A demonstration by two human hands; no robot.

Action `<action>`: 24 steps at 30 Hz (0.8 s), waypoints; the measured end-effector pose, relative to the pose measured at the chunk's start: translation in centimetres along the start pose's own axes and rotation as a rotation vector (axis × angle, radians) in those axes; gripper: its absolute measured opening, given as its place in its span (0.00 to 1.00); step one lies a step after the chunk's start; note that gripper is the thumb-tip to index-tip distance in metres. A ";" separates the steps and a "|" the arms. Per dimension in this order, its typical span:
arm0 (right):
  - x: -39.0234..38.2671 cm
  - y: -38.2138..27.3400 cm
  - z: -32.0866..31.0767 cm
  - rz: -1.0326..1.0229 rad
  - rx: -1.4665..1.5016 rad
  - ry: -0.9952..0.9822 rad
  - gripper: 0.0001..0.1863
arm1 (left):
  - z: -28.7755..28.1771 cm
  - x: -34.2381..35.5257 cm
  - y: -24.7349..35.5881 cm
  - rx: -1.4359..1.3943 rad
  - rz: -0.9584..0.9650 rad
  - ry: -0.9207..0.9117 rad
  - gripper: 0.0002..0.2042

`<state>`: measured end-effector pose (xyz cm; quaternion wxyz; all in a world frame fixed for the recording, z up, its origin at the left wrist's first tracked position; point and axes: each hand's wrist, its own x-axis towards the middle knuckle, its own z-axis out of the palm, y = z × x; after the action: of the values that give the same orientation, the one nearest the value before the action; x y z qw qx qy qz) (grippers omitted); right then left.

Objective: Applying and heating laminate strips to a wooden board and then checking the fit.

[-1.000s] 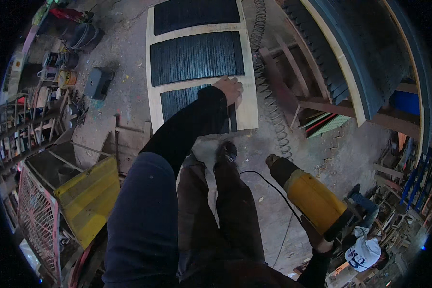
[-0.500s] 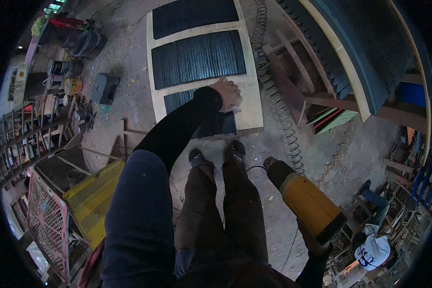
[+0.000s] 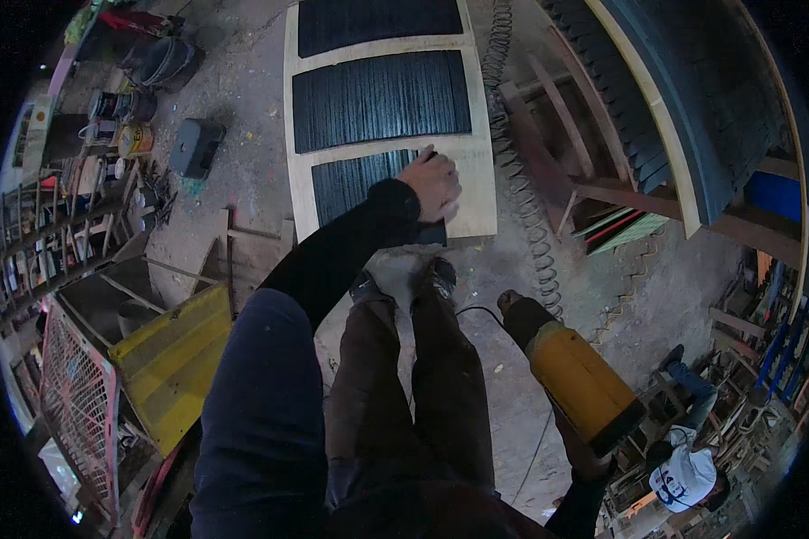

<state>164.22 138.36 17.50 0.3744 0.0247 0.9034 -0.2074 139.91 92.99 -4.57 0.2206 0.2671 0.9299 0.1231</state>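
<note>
My left hand [image 3: 431, 184] is on the pale wooden board [image 3: 473, 184], at the right end of the lowest of three ridged black panels [image 3: 351, 184], its fingers curled; what lies under them is hidden. My right hand [image 3: 577, 449] grips the yellow and black heat gun [image 3: 578, 382], whose nozzle points up and leftward toward the board, apart from it. A black cable runs from the gun between my legs and the tool. The middle black panel [image 3: 379, 101] has a glossy surface.
A coiled hose [image 3: 530, 225] runs beside the board. Dark slatted panels [image 3: 656, 108] lean on a wooden frame at right. Buckets [image 3: 162, 63], a grey step stool [image 3: 198, 144] and a yellow metal piece [image 3: 175, 368] stand at left. Another person [image 3: 683, 472] is low at bottom right, among scrap wood.
My left hand has moved slightly down along the board, toward its near edge. My right hand still holds the heat gun, and the view has shifted slightly.
</note>
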 end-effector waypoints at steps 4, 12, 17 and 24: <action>0.6 -3.1 -3.6 -0.124 -0.416 -0.167 0.23 | 2.3 -3.1 2.4 -0.004 0.105 0.110 0.26; -0.6 -0.9 -2.3 -0.084 -0.413 -0.106 0.23 | 3.6 -3.2 2.9 0.082 0.064 0.138 0.34; 0.1 -1.9 -2.8 -0.102 -0.324 -0.026 0.23 | 3.3 -3.0 3.4 0.147 0.061 0.001 0.37; 0.7 -2.5 -2.9 -0.122 -0.328 -0.008 0.22 | 3.0 -4.3 2.2 0.018 -0.002 0.159 0.41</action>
<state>161.29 137.17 19.77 0.3637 -0.0927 0.9235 -0.0795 145.62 92.77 -4.97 0.1436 0.2577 0.9458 0.1355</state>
